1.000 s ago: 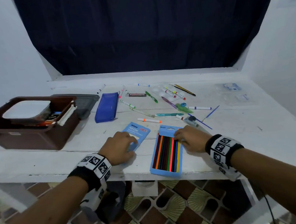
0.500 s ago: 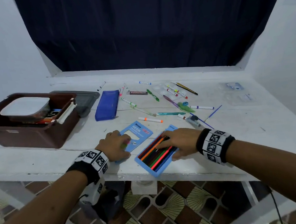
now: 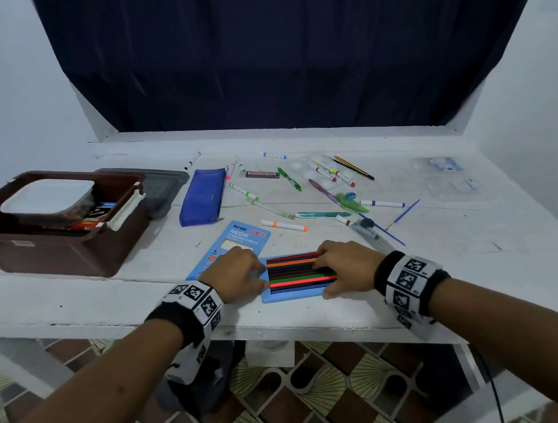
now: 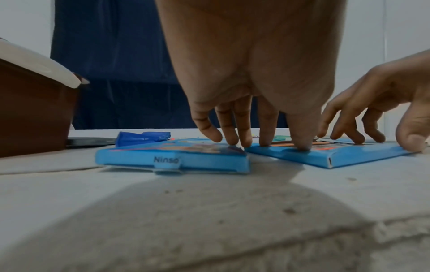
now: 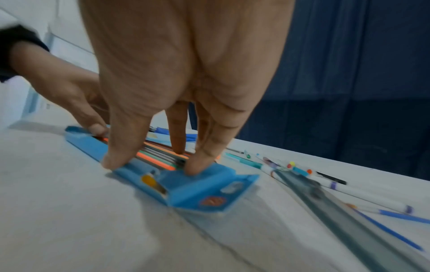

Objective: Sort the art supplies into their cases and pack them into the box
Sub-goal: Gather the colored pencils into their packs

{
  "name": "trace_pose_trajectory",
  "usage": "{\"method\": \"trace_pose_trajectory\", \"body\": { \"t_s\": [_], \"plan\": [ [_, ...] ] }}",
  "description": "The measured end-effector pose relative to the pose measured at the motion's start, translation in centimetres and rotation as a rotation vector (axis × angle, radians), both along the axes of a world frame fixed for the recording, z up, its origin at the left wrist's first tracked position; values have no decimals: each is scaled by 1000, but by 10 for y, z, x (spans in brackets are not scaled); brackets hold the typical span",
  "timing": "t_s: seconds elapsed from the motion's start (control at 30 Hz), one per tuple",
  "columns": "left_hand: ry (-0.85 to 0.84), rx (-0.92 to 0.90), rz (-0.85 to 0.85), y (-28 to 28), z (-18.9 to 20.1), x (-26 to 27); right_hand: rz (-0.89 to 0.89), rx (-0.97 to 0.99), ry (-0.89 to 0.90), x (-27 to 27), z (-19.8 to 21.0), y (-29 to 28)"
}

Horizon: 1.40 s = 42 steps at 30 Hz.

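From the head view, a blue tray (image 3: 295,293) of coloured pencils (image 3: 294,271) lies crosswise near the table's (image 3: 448,262) front edge, beside its blue sleeve (image 3: 239,238), with the left hand (image 3: 236,274) at one end and the right hand (image 3: 344,268) at the other. The left wrist view shows straight fingertips (image 4: 300,145) pressing down on the tray's (image 4: 325,158) end, gripping nothing. The right wrist view, blurred, shows thumb and fingers (image 5: 200,162) pinching the tray (image 5: 181,184) by its edges, orange and green pencils (image 5: 158,158) lying in it.
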<state>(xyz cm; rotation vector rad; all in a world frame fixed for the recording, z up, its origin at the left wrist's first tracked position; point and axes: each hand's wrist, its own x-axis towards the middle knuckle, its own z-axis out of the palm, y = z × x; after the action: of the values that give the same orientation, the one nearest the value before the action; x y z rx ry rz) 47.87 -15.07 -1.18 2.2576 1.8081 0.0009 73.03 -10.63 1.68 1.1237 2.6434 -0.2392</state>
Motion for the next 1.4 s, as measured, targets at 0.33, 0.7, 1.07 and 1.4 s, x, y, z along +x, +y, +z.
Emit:
{"method": "trace_pose_trajectory", "body": {
  "t_s": [0.33, 0.7, 1.07, 1.4],
  "plan": [
    [8, -76, -92, 8, -1, 1, -42, -65, 89, 29, -9, 11],
    [26, -82, -77, 13, 1, 3, -33, -141, 90, 30, -9, 12],
    [220, -6, 344, 13, 14, -22, -8, -43, 63, 28, -14, 19],
    [91, -115, 325, 3, 20, -23, -87, -82, 146, 38, -14, 10]
  ]
}}
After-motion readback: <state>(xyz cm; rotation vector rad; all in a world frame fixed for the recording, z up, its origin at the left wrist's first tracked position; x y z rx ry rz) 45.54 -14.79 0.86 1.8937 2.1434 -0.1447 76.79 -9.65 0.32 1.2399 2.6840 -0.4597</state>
